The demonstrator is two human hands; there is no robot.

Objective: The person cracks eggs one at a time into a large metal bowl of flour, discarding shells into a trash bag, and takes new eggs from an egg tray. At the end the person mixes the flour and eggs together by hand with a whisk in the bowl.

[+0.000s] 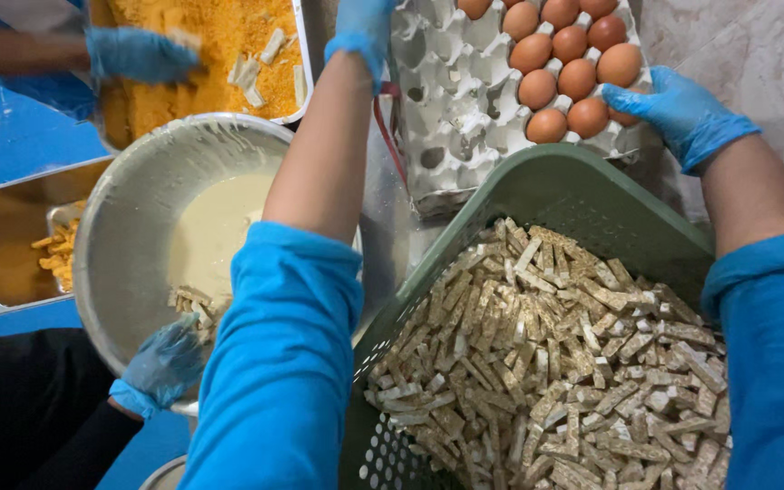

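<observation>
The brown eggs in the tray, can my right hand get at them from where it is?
Probably yes: the right hand rests at the egg tray edge, right beside the eggs, with nothing covering them.

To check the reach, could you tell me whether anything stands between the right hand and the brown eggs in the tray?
Nothing visible does. The right hand rests at the right edge of the egg tray, its fingertips right beside the nearest brown eggs; the green basket lies lower in view, out of that path.
</observation>
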